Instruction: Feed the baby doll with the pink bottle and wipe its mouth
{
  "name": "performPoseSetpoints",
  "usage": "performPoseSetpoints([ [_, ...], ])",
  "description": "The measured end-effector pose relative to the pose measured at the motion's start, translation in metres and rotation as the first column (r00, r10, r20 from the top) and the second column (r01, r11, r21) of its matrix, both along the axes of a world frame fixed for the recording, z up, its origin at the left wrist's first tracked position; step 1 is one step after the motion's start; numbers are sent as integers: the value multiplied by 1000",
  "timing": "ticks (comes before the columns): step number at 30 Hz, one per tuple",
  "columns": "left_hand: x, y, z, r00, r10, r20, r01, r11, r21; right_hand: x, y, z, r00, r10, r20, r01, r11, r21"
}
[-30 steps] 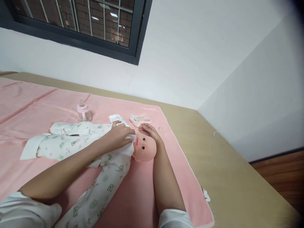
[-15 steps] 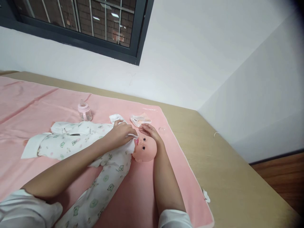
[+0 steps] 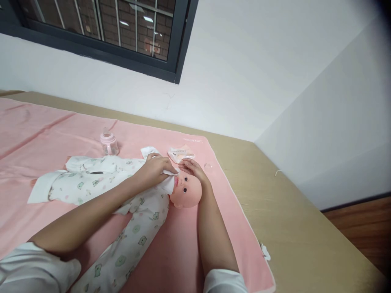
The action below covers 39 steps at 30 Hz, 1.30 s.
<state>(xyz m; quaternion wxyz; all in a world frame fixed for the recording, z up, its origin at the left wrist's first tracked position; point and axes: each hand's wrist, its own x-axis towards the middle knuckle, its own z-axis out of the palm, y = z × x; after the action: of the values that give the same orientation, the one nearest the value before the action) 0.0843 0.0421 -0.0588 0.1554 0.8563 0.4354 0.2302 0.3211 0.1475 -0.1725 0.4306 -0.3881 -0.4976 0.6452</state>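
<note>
A baby doll (image 3: 188, 194) lies on its back on the pink mat (image 3: 180, 252), its head to the right and its feet to the left. It wears a white printed baby outfit (image 3: 143, 228). Over the doll's upper chest, my left hand (image 3: 154, 170) pinches a white cloth edge at the chin, beside the mouth; whether this belongs to the outfit's collar I cannot tell. My right hand (image 3: 195, 170) rests along the far side of the doll's head, fingers stretched out and holding nothing.
A pink-lidded baby bottle (image 3: 109, 144) stands on the mat beyond the doll's legs. Just past my right hand lies a clear plastic packet (image 3: 181, 154). A small transparent item (image 3: 208, 165) sits near the mat's edge. Behind are a white wall (image 3: 226, 73) and a barred window (image 3: 106, 28).
My left hand has drawn the white cloth edge slightly up and to the right, near the doll's mouth. My right hand stays in place at the head.
</note>
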Motion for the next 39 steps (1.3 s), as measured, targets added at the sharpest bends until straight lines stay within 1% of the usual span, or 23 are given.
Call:
performPoseSetpoints([
  [4, 0, 0, 2, 1000, 13, -1, -13, 1000, 0, 0, -2, 0, 1000, 4, -19, -4, 1000, 23],
  [6, -2, 0, 4, 1000, 0, 21, 1, 1000, -3, -1, -3, 1, 1000, 1, -23, 0, 1000, 25],
  [8, -5, 1, 5, 995, -45, 89, 47, 998, -29, -1, -4, 1, 1000, -2, -17, 3, 1000, 21],
  [11, -8, 0, 7, 965, -133, 227, 166, 977, -135, -1, -3, 1, 1000, 1, -10, -1, 1000, 27],
  [12, -9, -1, 7, 957, -152, 246, 196, 966, -169, -1, -3, 0, 1000, 4, -11, -3, 1000, 30],
  [14, -9, -2, 7, 959, -183, 216, 225, 956, -188, -1, -2, 0, 1000, 7, -18, -7, 999, 31],
  [17, -7, -4, 6, 973, -204, 104, 217, 967, -134, -1, -2, 0, 1000, 7, -27, -6, 999, 31],
  [19, -5, -5, 5, 976, -206, 63, 212, 971, -111, -1, -3, 1, 1000, 4, -25, -3, 999, 32],
  [26, -4, -2, 4, 989, -129, 68, 136, 986, -101, -3, -5, 5, 1000, -11, -5, 11, 1000, 27],
  [33, -4, 1, 1, 993, -103, 58, 109, 988, -106, 0, -1, -1, 1000, 8, -18, -7, 1000, 25],
  [39, -9, 5, 4, 998, -55, 25, 55, 998, -14, 1, 1, -4, 1000, 7, -30, -6, 1000, 12],
])
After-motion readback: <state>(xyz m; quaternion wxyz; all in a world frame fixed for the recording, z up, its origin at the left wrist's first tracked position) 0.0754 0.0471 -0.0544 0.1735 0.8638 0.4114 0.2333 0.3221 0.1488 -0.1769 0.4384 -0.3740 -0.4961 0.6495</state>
